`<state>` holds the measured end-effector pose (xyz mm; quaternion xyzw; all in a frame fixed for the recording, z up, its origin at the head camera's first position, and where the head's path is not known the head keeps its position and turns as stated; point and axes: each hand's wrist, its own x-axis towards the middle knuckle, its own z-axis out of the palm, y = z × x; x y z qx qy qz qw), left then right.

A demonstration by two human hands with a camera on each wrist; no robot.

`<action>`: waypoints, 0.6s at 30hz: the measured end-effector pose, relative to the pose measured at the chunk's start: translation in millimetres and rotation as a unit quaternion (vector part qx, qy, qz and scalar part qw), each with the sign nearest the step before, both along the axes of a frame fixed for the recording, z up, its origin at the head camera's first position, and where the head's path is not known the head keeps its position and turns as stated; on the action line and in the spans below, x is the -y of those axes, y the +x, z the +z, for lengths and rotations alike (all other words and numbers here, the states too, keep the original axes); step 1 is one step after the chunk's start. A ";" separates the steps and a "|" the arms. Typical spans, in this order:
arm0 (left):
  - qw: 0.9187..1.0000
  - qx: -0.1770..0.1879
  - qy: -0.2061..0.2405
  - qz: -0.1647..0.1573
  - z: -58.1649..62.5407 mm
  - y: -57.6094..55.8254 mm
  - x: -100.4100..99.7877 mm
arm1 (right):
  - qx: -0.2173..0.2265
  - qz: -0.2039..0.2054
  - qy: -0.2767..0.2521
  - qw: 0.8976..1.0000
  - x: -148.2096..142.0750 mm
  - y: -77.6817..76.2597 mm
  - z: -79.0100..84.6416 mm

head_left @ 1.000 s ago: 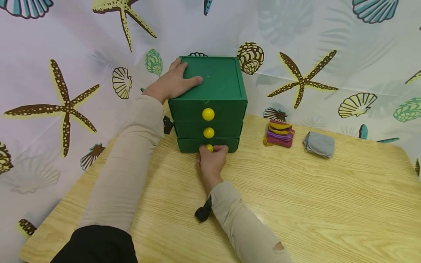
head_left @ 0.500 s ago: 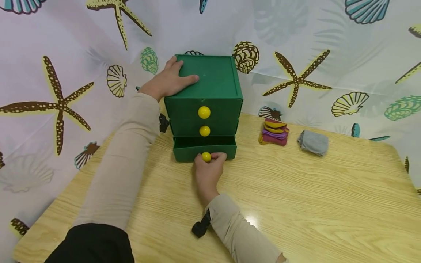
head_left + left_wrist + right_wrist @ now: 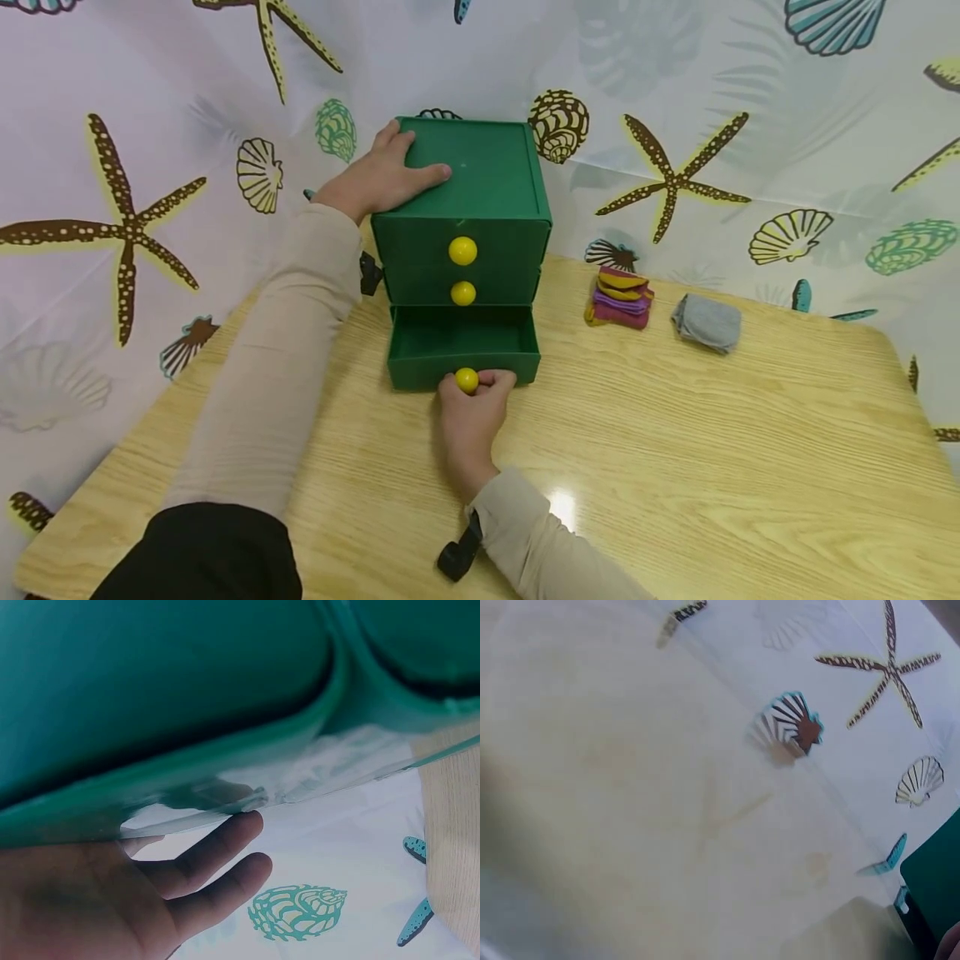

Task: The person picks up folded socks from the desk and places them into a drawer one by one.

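Observation:
A green drawer cabinet [image 3: 480, 179] with three yellow knobs stands on the table, its bottom drawer [image 3: 420, 371] pulled out and nothing showing inside. My left hand [image 3: 382, 175] rests on the cabinet's top left side, fingers spread and thumb lying across the top. In the left wrist view the straight fingers [image 3: 221, 889] show beside the cabinet's edge. My right hand [image 3: 472, 421] pinches the bottom drawer's yellow knob [image 3: 467, 381] between thumb and fingers. Only a sliver of that hand enters the right wrist view, at the lower right corner.
To the right of the cabinet lies a folded maroon, yellow and purple cloth [image 3: 621, 298], and beyond it a folded grey cloth [image 3: 707, 322]. A white curtain [image 3: 480, 50] printed with shells and starfish hangs behind the wooden table [image 3: 712, 467].
My right hand has drawn the bottom drawer out toward me by its knob, from closed to well open. The left hand has stayed on the cabinet's top. The view has shifted slightly.

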<state>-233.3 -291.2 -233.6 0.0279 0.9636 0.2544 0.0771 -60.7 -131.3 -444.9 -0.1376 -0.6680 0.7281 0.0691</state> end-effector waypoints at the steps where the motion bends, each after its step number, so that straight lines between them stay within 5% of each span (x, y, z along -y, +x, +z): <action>1: 1.000 0.000 0.000 0.000 0.4 0.2 -0.3 | 0.001 0.000 0.001 1.000 -0.9 3.7 -0.1; 11: 1.000 -0.003 -0.004 -0.002 3.6 1.5 -1.6 | 0.003 0.079 -0.095 0.992 -19.6 45.1 3.3; 18: 1.000 0.000 0.003 0.000 1.7 2.1 -0.7 | 0.010 0.130 -0.111 0.985 -32.4 58.7 5.1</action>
